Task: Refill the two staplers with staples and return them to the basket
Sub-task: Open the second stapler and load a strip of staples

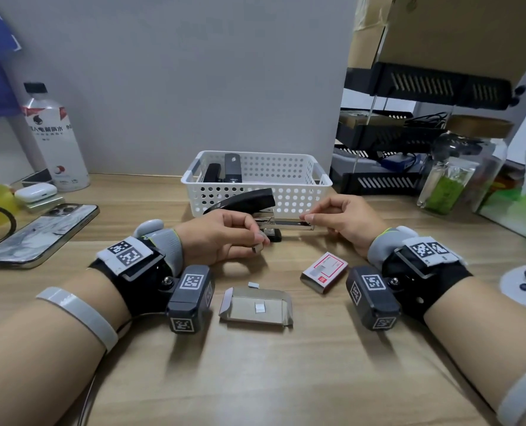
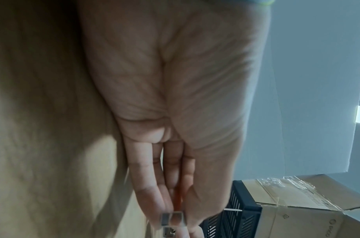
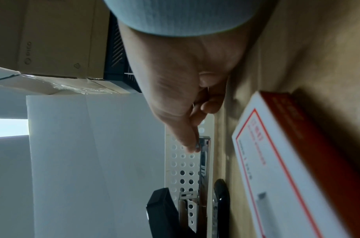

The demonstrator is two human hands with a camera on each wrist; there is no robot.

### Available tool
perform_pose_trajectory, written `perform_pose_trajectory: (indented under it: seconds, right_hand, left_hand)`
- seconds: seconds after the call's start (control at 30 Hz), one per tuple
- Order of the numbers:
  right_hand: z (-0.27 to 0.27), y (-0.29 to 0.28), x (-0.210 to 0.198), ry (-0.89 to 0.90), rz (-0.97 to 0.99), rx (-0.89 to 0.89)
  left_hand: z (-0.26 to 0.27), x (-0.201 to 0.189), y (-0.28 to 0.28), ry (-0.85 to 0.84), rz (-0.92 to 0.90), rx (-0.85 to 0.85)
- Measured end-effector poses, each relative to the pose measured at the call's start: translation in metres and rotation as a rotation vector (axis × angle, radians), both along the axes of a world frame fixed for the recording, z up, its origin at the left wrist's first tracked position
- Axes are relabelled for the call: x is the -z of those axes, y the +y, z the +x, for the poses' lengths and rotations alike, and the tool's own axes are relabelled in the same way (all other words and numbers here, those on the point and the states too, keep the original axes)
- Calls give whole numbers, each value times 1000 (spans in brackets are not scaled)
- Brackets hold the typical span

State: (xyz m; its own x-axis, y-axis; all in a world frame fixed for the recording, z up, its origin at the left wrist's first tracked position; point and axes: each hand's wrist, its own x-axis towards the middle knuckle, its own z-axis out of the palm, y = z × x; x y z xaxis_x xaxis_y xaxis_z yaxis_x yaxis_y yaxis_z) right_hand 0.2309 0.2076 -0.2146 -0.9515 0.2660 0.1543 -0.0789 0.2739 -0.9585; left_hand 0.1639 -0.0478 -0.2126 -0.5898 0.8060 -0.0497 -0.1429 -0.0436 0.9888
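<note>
Head view: black stapler (image 1: 243, 202) open on the desk just near of the white basket (image 1: 304, 192), loading step under way. Left hand (image 1: 221, 238) pinches a short staple strip (image 1: 258, 248); right hand (image 1: 344, 219) pinches the far-right end of the metal magazine rail (image 1: 286, 223). Two more dark staplers (image 1: 224, 173) stand in the basket. Next: seat the strip in the rail, close the top.

Left wrist: fingers clamped on the strip (image 2: 172, 218); carton (image 2: 328, 215) reads "PICO".

Right wrist: fingertips (image 3: 192, 145) on the rail end; red-and-white staple box (image 3: 287, 161), print unreadable.
</note>
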Motion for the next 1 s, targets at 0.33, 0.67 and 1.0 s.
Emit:
perform_pose_trajectory:
  seconds: [0.33,0.67,1.0]
  right_hand:
    - [-1,0,4,5,58,-40]
    - [-3,1,8,-16,51,-41]
    - [-1,-3,1,-92,-30,-13]
  left_hand:
    - [6,-4,1,-13,1,-34]
    - [7,-3,0,-29,1,-73]
    - [5,-1,0,-87,35,-57]
